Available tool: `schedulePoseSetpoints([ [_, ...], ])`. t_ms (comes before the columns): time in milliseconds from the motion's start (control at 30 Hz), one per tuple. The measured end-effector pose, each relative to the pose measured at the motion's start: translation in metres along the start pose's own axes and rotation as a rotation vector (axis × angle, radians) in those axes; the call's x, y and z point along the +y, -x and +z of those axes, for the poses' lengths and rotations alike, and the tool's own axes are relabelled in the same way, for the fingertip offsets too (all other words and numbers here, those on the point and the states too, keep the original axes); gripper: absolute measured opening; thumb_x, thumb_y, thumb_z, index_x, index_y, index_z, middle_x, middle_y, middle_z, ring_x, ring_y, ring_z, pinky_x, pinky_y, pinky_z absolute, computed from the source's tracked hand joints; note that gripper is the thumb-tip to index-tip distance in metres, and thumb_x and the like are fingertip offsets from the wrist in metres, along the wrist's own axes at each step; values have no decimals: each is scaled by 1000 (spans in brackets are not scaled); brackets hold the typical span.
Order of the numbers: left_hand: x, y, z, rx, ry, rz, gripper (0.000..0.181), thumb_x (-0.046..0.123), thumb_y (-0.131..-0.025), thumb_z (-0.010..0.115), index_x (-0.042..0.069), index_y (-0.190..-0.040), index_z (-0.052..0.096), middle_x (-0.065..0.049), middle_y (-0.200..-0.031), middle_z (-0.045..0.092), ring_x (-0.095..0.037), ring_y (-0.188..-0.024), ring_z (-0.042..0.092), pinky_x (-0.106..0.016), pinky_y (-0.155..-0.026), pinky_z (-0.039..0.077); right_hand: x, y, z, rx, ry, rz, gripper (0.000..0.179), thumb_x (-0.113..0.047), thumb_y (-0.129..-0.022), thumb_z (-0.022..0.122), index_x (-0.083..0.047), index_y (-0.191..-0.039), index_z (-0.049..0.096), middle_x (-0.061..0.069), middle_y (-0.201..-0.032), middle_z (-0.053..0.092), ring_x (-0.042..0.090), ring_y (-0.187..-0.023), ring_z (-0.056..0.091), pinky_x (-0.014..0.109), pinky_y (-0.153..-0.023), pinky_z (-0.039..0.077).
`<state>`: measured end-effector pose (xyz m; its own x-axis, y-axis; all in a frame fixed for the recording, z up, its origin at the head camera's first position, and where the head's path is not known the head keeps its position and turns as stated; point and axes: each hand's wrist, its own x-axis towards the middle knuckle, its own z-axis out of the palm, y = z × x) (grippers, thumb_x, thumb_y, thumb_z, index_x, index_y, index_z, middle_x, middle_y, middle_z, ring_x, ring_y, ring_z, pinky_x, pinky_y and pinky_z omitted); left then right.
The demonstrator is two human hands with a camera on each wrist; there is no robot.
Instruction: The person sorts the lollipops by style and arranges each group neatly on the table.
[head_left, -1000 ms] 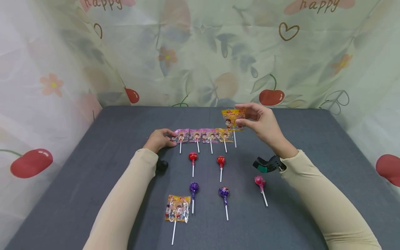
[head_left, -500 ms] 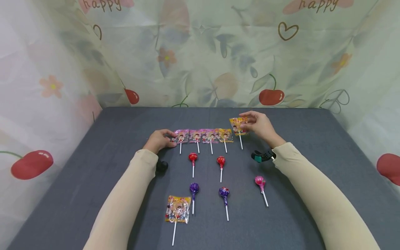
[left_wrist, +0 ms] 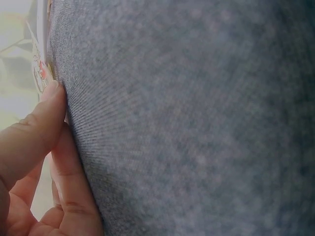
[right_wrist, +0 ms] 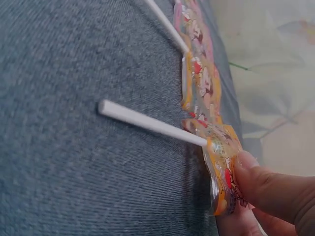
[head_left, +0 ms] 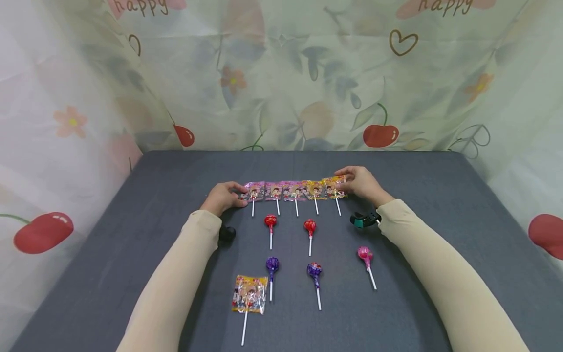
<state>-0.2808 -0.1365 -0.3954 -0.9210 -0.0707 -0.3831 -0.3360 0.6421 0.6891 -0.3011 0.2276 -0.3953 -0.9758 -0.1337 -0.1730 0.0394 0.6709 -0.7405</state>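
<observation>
At the far part of the table, a row of flat-wrapped lollipops lies side by side with white sticks toward me. My left hand (head_left: 222, 198) pinches the outer edge of the leftmost pink-wrapped lollipop (head_left: 254, 191); in the left wrist view the thumb tip meets the wrapper's edge. Two more pink-wrapped lollipops (head_left: 293, 190) follow, then a yellow-wrapped lollipop (head_left: 314, 189). On the right end, my right hand (head_left: 364, 186) pinches another yellow-wrapped lollipop (right_wrist: 224, 169) between thumb and fingers, its wrapper right beside the neighbouring one.
Nearer to me lie two red lollipops (head_left: 310, 226), two purple lollipops (head_left: 272, 265) and a pink lollipop (head_left: 364, 253). One yellow-wrapped lollipop (head_left: 249, 294) lies at the front left, close to the left forearm. A patterned curtain (head_left: 281, 88) hangs behind the grey table (head_left: 176, 166).
My right hand has lowered the yellow-wrapped lollipop from above the table to the right end of the row. My left hand has stayed at the left end.
</observation>
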Motion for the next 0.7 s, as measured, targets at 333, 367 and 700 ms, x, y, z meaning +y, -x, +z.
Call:
schedulePoseSetpoints([
  [333,0,-2,1,1,12,-28,38,13,-84,76,20,-120,66,-11,-117,53,-25,-98,45,-36,-81,34,-1,-2,2,3,47,41,43,-16,-89,70,-6,-129,59,16,-112,61,22,-89,55,29,-72,47],
  [367,0,-2,0,2,14,-30,38,13,-84,76,20,-120,66,-11,-118,53,-25,-99,45,-36,-81,34,-1,-2,2,1,49,40,43,-17,-89,70,-5,-129,59,17,-113,61,23,-90,55,30,-73,48],
  [700,1,-1,1,8,2,-31,38,14,-84,76,20,-120,66,-11,-119,54,-25,-99,46,-36,-82,35,0,-6,4,4,114,28,41,-16,-87,73,-3,-124,62,18,-118,62,27,-99,55,39,-85,45],
])
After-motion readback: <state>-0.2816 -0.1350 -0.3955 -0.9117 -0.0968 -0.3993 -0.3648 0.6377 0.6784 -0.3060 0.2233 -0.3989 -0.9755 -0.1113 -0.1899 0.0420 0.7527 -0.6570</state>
